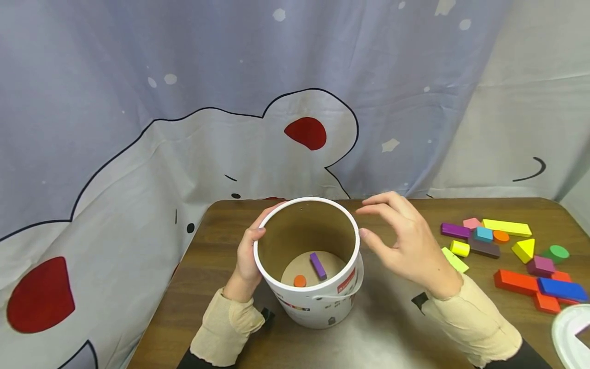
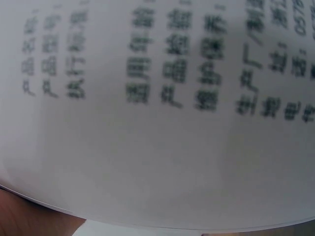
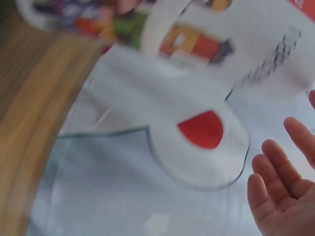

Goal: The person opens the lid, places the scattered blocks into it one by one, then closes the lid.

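A white bucket [image 1: 318, 311] stands tilted toward me on the table, its handle hanging at the right side. On its bottom lie a purple bar-shaped block [image 1: 318, 265] and a small orange disc block [image 1: 300, 281]. My left hand [image 1: 249, 256] grips the left rim, thumb over the edge and the other fingers partly hidden behind the wall. Printed bucket wall [image 2: 123, 147] fills the left wrist view. Beside the right rim, my right hand [image 1: 407, 243] has its fingers spread and holds nothing. In the right wrist view its fingers [image 3: 275, 177] are loosely bent below the bucket.
Several colored wooden blocks lie scattered on the right of the table, among them a blue bar [image 1: 563, 290], a red bar [image 1: 516, 282] and a green cylinder [image 1: 555, 253]. A white lid-like piece [image 1: 564, 328] sits at the right edge. A patterned curtain [image 1: 221, 61] hangs behind.
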`<state>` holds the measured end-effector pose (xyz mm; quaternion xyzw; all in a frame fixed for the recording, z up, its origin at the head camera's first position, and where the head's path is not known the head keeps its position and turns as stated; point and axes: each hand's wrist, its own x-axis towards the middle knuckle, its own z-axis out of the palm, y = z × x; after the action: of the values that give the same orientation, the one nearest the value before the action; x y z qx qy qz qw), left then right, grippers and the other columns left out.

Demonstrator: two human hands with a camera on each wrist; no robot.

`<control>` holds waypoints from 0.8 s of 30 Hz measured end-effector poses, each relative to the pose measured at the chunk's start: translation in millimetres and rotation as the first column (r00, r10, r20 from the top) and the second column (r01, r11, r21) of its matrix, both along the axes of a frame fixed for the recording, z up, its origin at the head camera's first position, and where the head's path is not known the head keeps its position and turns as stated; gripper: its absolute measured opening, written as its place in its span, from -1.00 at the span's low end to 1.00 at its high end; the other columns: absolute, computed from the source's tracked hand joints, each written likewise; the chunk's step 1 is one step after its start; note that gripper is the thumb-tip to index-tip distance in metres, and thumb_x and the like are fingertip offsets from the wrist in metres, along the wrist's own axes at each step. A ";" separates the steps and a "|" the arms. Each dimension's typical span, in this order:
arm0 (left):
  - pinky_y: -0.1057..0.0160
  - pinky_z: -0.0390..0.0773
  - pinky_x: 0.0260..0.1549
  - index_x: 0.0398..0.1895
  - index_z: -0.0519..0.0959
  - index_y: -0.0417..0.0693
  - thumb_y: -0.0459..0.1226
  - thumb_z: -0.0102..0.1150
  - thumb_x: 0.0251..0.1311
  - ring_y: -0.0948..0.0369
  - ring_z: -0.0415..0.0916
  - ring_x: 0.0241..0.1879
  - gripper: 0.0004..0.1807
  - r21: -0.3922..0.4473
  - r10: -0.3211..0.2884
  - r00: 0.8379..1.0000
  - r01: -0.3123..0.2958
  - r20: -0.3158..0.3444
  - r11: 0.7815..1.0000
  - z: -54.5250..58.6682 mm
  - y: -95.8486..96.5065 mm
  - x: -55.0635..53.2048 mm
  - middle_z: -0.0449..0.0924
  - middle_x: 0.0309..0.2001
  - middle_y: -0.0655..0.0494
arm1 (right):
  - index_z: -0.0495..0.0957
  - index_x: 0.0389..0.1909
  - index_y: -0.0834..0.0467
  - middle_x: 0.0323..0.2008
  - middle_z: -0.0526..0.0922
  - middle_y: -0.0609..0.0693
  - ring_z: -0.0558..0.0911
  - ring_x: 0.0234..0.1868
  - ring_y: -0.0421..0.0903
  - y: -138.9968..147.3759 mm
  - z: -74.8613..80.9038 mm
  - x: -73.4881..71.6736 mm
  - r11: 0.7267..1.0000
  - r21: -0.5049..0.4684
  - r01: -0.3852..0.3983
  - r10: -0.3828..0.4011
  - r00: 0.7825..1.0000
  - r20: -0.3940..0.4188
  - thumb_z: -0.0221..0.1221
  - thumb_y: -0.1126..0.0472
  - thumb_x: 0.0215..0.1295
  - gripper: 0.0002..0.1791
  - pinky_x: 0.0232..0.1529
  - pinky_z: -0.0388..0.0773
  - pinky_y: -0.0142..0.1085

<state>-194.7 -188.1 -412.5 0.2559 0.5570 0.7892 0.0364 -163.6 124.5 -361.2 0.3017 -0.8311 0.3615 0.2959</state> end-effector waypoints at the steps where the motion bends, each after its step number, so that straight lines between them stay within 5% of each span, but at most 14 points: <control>1: 0.00 0.35 0.37 0.51 0.26 -0.20 -0.24 -0.42 0.27 0.09 0.41 0.34 -0.29 -0.001 -0.001 1.000 0.001 0.000 1.000 2.2 0.8 1.4 0.45 0.38 0.05 | 0.70 0.01 0.11 0.08 0.64 -0.04 0.57 0.18 -0.07 7.4 -3.1 0.2 1.000 0.000 0.018 -0.018 1.000 0.007 0.39 0.22 0.19 -0.66 0.25 0.36 -0.35; 6: 0.03 0.37 0.36 0.52 0.25 -0.22 -0.26 -0.45 0.30 0.10 0.41 0.34 -0.30 -0.003 -0.015 0.999 0.015 -0.035 1.000 2.3 0.6 0.9 0.45 0.38 0.04 | 0.70 -0.03 0.06 0.03 0.66 -0.06 0.59 0.12 -0.04 40.7 -20.4 -2.1 0.994 0.034 0.100 -0.101 0.995 0.016 0.44 0.30 0.09 -0.63 0.17 0.33 -0.41; 13: 0.01 0.35 0.37 0.50 0.25 -0.25 -0.24 -0.43 0.28 0.08 0.41 0.34 -0.30 -0.003 -0.010 0.999 0.009 -0.032 1.000 5.0 1.3 2.1 0.45 0.38 0.02 | 0.69 -0.09 0.09 -0.05 0.64 -0.03 0.62 0.00 0.01 78.3 -50.0 -3.8 0.959 0.209 0.190 -0.205 0.977 0.053 0.46 0.27 0.07 -0.66 0.03 0.43 -0.16; 24: 0.00 0.35 0.38 0.51 0.26 -0.20 -0.26 -0.48 0.27 0.10 0.41 0.35 -0.29 -0.014 -0.004 0.999 0.003 -0.037 1.000 2.7 0.6 1.6 0.45 0.39 0.06 | 0.71 -0.08 0.19 -0.14 0.65 0.11 0.62 -0.21 0.06 118.8 -82.9 3.8 0.859 0.459 0.227 -0.368 0.897 0.245 0.44 0.12 0.14 -0.65 -0.12 0.59 0.07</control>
<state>-193.1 -187.5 -409.7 0.2710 0.5627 0.7804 0.0293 -159.8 243.3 -444.1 0.1604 -0.9629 0.1685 0.1366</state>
